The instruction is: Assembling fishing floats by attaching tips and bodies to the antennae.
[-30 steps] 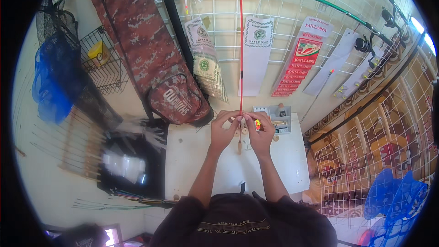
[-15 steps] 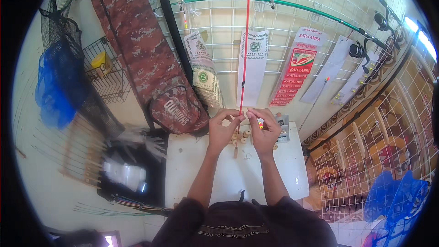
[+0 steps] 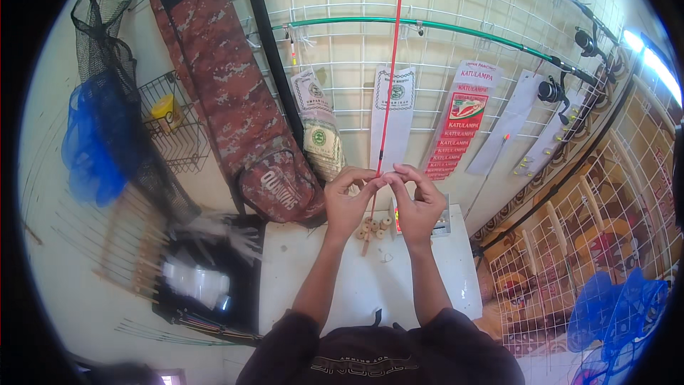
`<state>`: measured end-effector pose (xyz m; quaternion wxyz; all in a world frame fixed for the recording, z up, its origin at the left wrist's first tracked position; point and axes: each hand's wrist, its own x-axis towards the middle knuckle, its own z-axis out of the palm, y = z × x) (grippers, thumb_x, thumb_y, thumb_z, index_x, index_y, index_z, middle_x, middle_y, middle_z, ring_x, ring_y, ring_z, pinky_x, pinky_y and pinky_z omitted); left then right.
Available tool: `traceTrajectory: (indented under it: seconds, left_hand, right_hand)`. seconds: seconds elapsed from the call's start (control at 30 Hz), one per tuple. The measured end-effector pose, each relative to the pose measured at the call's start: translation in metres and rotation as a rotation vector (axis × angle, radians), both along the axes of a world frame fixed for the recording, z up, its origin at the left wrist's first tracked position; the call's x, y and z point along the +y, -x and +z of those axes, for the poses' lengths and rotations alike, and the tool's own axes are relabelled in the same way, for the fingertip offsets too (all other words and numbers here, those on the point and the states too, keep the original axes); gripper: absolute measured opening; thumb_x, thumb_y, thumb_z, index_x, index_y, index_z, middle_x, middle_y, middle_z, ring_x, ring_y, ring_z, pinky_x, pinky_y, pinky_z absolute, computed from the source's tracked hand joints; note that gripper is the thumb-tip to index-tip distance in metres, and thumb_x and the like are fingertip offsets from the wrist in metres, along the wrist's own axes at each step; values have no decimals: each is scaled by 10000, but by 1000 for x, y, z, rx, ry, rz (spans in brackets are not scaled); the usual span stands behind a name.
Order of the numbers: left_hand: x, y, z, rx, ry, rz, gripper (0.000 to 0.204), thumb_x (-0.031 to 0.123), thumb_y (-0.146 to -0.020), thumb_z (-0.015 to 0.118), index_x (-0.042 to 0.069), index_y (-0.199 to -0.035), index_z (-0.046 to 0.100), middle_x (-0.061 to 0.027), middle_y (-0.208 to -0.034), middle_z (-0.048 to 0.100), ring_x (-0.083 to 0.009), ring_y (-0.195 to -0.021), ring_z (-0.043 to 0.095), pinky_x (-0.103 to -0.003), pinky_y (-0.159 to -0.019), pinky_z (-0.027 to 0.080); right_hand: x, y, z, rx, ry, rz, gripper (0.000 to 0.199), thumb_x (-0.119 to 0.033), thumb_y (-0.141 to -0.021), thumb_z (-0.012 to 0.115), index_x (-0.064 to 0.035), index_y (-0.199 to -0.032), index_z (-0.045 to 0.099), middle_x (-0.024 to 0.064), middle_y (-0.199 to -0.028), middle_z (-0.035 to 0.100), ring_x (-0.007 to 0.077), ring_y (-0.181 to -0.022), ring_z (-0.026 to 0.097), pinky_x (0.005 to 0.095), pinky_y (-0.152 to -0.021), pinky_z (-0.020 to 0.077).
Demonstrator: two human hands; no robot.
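Note:
A slim red fishing rod [image 3: 391, 93] stands almost upright before me, its pale lower end [image 3: 365, 247] near the white table. Thumb and fingers of my left hand [image 3: 347, 207] pinch it just below a dark band. My right hand [image 3: 420, 210] is closed in a pinch right beside the left fingertips; whatever lies between its fingers is too small to make out. Below the hands, several small round wooden pieces [image 3: 375, 226] lie on the table around the rod's lower part. A small loop of thin line or wire [image 3: 385, 257] rests nearby.
The white table [image 3: 335, 299] carries a grey compartment box [image 3: 443, 225], partly behind my right hand. A wire grid behind holds a green rod [image 3: 335, 22], hanging packets [image 3: 456, 125] and reels [image 3: 550, 90]. A camouflage rod bag [image 3: 221, 64] leans at left, beside dark netting [image 3: 107, 43].
My right fingertips have come in against the left ones. The whole view has shifted slightly, so the wall things sit lower. The left hand keeps its pinch on the rod.

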<state>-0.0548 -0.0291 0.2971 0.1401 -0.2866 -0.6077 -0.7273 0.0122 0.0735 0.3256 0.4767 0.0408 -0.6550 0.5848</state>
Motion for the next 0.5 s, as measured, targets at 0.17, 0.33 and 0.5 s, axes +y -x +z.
traceTrajectory:
  seconds: [0.17,0.33,0.5]
  left_hand:
    - [3,-4,5,-20,-80,-66,170,17,-742,765,-5,-897,700,-58,-870,662,-86,-732,580,-228,-688,470]
    - [4,-5,12,8,-136,-120,177,3,-759,754,-26,-914,674,-56,-849,653,-86,-763,598,-222,-710,478]
    - [2,-7,20,-14,-143,-133,178,20,-781,745,-18,-937,667,-48,-868,641,-80,-766,590,-217,-715,474]
  right_hand:
    - [3,-2,10,37,-77,-31,142,56,-777,700,28,-916,703,101,-865,688,147,-778,639,260,-727,498]
    - [9,3,9,80,-124,28,132,67,-796,676,34,-924,668,110,-887,687,159,-809,646,260,-745,498]
    - [4,3,8,138,-12,154,309,81,-847,626,-52,-934,360,175,-897,667,180,-889,659,273,-786,498]
